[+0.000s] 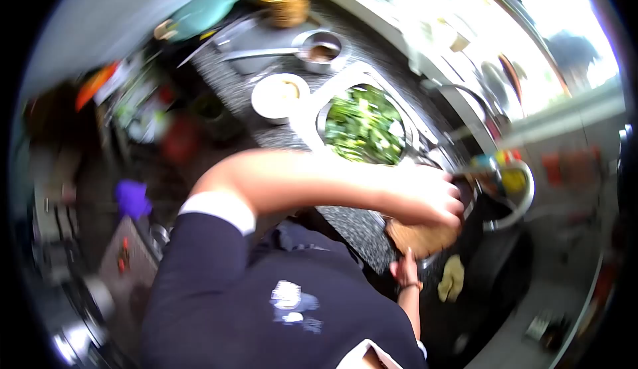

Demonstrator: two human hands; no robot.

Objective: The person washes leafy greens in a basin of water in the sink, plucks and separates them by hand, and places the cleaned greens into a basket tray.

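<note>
Brown board (425,239), at the near right of the desk (355,226), right hand (405,272) gripping its edge, left hand (428,198) over it, grip impossible to tell; leafy greens (362,126) already in the sink (312,113), farther left; remainder unclear.

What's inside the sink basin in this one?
Leafy greens fill what shows of the sink basin. Its bottom, and anything lying under the leaves, can't be seen. The left forearm crosses in front of the near edge, hiding part of it.
</note>
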